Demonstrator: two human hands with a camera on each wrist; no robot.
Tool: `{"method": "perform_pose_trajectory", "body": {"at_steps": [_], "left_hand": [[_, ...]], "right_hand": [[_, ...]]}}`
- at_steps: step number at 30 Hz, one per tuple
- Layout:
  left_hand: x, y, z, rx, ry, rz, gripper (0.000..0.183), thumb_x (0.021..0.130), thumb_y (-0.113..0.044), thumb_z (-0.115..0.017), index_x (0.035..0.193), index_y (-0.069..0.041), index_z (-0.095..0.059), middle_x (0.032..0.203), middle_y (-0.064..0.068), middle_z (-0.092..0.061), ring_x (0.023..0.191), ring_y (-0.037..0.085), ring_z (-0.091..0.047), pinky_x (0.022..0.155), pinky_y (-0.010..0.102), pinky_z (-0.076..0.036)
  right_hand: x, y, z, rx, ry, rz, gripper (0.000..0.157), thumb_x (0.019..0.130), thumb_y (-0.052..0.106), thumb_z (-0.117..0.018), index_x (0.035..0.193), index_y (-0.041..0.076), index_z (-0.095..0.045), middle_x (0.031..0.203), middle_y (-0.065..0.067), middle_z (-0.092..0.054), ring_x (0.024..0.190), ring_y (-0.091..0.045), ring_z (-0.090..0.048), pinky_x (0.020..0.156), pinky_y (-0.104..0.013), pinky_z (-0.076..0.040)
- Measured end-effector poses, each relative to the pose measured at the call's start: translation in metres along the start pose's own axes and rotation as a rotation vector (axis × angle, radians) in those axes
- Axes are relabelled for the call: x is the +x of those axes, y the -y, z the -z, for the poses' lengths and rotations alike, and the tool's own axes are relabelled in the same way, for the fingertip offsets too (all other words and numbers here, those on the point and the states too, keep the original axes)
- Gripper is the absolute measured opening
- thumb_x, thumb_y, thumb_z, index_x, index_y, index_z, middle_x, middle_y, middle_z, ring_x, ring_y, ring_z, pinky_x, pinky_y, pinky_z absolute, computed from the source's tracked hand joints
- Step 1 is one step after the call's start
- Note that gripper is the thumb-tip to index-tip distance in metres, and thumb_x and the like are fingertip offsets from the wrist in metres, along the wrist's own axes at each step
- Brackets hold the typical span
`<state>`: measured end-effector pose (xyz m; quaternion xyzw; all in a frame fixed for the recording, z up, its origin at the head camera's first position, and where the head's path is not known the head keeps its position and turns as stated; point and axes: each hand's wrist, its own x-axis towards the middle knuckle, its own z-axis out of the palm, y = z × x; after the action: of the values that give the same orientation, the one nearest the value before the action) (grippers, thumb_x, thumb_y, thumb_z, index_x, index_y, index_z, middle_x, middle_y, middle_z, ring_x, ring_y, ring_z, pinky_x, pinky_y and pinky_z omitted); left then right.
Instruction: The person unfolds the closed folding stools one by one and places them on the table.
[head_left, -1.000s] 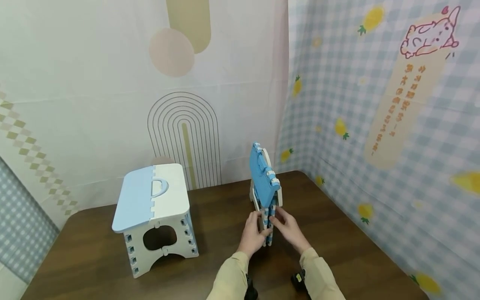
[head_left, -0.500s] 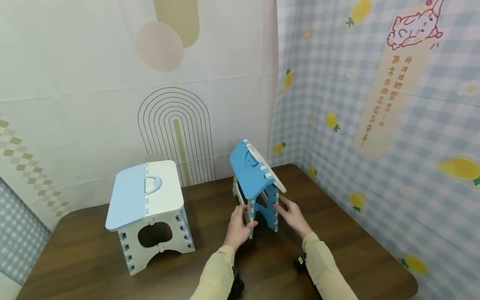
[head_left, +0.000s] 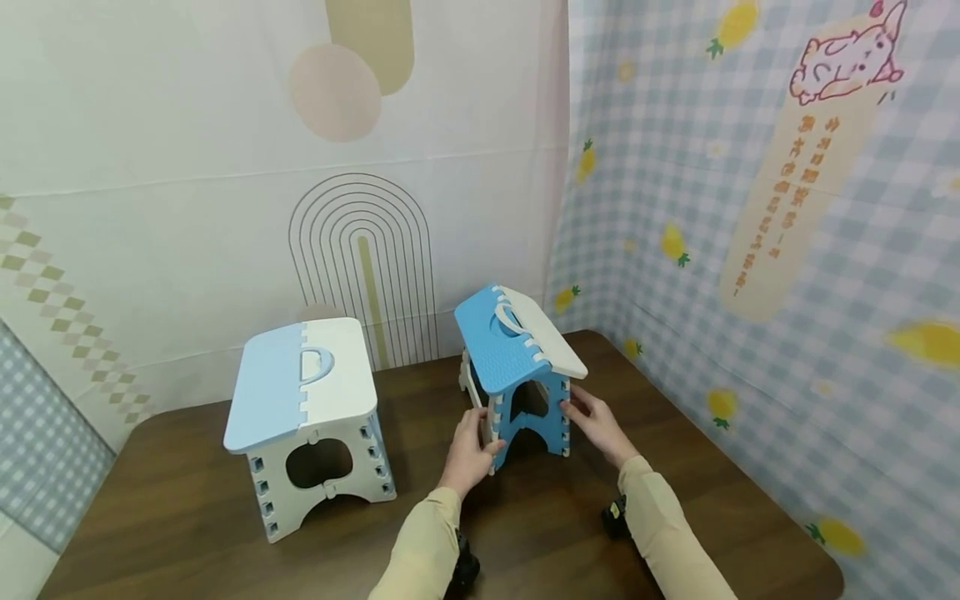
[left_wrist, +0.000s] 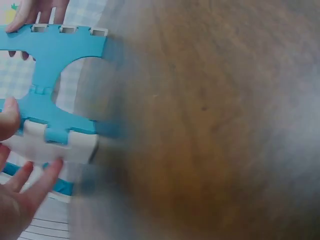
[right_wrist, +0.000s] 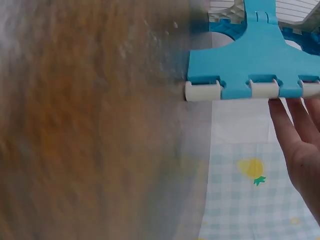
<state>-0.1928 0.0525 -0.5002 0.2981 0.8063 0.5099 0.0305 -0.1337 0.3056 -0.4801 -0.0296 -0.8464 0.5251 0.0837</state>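
Observation:
A blue-and-white folding stool stands partly unfolded at the right of the table. Its two seat halves slope down from a raised middle hinge, with a white carry handle at the seam. My left hand holds the left edge of its near leg panel, thumb in front and fingers along the outer side. On the opposite edge, my right hand grips the panel between thumb and fingers. The blue end panel looks spread nearly flat in the left wrist view. The stool's far legs are mostly hidden.
A second folding stool, pale blue and white, stands fully unfolded on the left. Both are on a dark wooden table with rounded corners. Patterned cloth hangs behind and along the right side.
My hands have moved apart, spreading the stool's legs. Its seat halves have gone from folded almost together to a shallow roof shape. The pale stool has stayed in place.

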Motion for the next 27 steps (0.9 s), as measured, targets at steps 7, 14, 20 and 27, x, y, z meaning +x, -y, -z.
{"method": "perform_pose_trajectory", "body": {"at_steps": [7,14,20,27], "left_hand": [[0.020,-0.036,0.048,-0.036,0.006,0.106,0.054,0.096,-0.010,-0.056,0.145,0.002,-0.035,0.147,0.026,-0.039,0.137,0.043,-0.038,0.113,0.057,-0.033],[0.057,-0.107,0.073,0.063,-0.256,-0.016,0.054,0.105,-0.032,-0.037,0.152,-0.006,-0.030,0.158,0.018,-0.028,0.147,0.036,-0.026,0.120,0.052,-0.023],[0.079,-0.125,0.048,0.299,-0.085,-0.062,0.062,0.104,-0.044,-0.032,0.155,-0.011,-0.022,0.163,0.012,-0.016,0.151,0.035,-0.013,0.121,0.059,-0.015],[0.076,-0.118,0.030,0.433,-0.041,-0.033,0.061,0.105,-0.045,-0.032,0.157,-0.016,-0.016,0.165,0.006,-0.011,0.151,0.032,-0.015,0.120,0.058,-0.018]], "right_hand": [[0.013,0.032,0.050,-0.121,0.147,-0.042,0.060,0.099,0.022,-0.054,0.151,0.004,-0.031,0.153,-0.024,-0.035,0.140,-0.045,-0.034,0.111,-0.062,-0.032],[0.039,0.116,0.055,-0.361,-0.114,0.003,0.052,0.105,0.024,-0.036,0.154,0.009,-0.025,0.158,-0.021,-0.027,0.142,-0.042,-0.031,0.113,-0.058,-0.032],[0.067,0.132,0.015,-0.432,-0.030,0.089,0.055,0.106,0.031,-0.027,0.156,0.010,-0.018,0.164,-0.016,-0.011,0.151,-0.037,-0.011,0.121,-0.058,-0.014],[0.065,0.127,0.006,-0.429,0.057,0.000,0.056,0.106,0.037,-0.025,0.155,0.011,-0.020,0.164,-0.014,-0.010,0.152,-0.035,-0.010,0.121,-0.058,-0.012]]}}
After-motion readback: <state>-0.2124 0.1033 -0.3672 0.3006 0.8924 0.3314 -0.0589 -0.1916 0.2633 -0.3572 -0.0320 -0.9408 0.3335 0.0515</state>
